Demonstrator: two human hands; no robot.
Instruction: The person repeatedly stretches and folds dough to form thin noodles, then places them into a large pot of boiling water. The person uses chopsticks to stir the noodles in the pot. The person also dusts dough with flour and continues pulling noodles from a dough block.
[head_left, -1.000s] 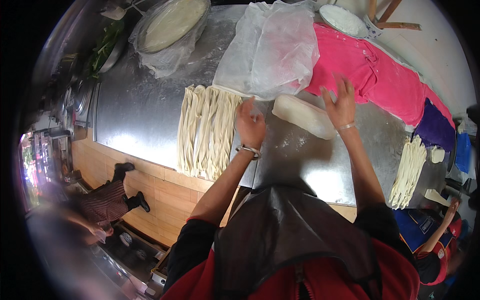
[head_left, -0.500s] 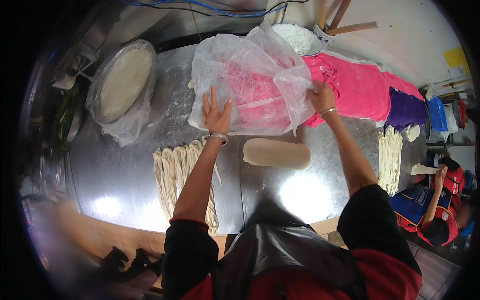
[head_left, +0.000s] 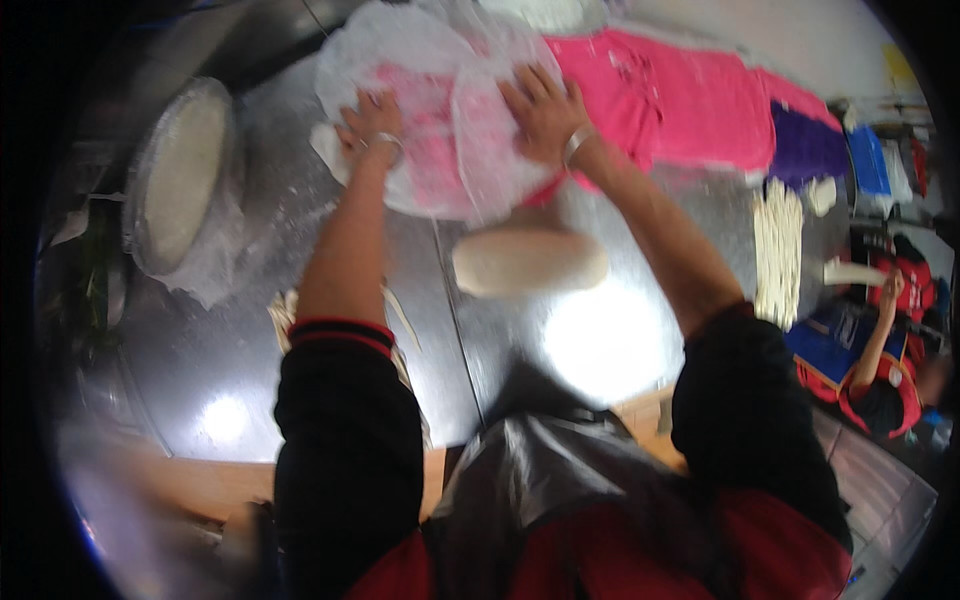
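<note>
A cloudy plastic sheet lies crumpled over pink cloth on the metal table. My left hand rests on the sheet's left part with its fingers apart. On the sheet's right part, my right hand lies with fingers spread, next to the bare pink cloth. What lies beneath the sheet and cloth is hidden. Closer to me, a flat oblong slab of dough sits on the table. My left forearm mostly covers a bunch of dough strips. Motion blurs the picture somewhat.
An oval basin under plastic wrap stands at the left. White powder fills a bowl at the back. More dough strips lie at the right near purple cloth. Beyond them, another person's hand is near a pale strip.
Both hands have moved forward and left over the sheet. My right hand, earlier pinching the sheet's edge, now lies spread on it. The sheet is flatter. The whole view has shifted.
</note>
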